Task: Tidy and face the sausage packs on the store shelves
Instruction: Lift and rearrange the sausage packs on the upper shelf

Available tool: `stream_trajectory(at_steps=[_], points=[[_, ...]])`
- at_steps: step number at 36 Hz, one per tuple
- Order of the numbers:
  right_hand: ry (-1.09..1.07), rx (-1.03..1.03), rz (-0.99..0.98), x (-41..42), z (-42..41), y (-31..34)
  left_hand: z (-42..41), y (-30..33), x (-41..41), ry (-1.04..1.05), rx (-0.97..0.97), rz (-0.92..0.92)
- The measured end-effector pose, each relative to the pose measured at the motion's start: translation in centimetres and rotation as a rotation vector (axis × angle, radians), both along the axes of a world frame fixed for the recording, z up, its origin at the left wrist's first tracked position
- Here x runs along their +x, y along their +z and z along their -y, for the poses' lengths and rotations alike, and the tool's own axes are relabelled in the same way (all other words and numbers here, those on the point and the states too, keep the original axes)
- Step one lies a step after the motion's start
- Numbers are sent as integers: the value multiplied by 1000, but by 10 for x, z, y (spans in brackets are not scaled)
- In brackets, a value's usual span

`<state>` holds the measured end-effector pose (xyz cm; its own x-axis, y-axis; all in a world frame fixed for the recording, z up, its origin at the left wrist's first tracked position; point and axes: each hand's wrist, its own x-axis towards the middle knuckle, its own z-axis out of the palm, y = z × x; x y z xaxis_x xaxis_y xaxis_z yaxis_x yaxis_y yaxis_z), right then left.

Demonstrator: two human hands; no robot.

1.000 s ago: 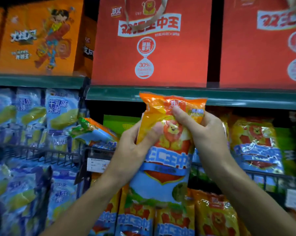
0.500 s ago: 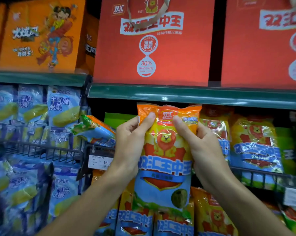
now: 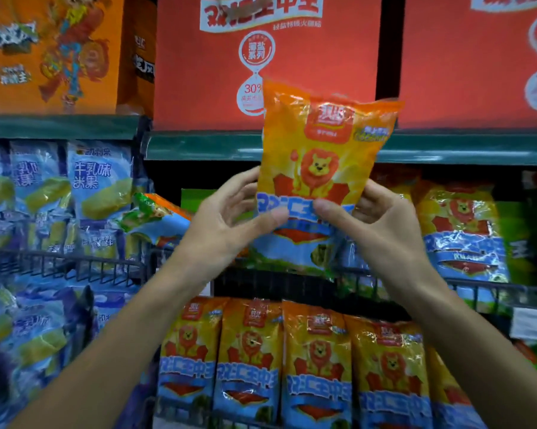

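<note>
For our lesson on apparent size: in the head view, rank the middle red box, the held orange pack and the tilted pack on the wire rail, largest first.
1. Middle red box, though cropped.
2. Held orange pack; it is nearer the camera, so true size is unsure.
3. Tilted pack, partly hidden.

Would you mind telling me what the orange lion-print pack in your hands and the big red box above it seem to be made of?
Orange lion-print sausage pack: apparently thin glossy plastic film, given its crinkles and bright glare. Big red box: probably matte printed cardboard, with flat faces, straight edges and no shine.
</note>
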<state>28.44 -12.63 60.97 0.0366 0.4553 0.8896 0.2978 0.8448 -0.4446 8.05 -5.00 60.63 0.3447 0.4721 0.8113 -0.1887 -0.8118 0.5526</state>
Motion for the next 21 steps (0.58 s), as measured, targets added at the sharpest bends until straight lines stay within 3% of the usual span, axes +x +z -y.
stream_trajectory(at_steps=[9, 21], points=[[-126, 68, 73, 7, -20, 19, -26, -8, 8, 115, 149, 42], [-303, -333, 261, 19, -49, -4, -63, -28, 24, 196, 35, -247]])
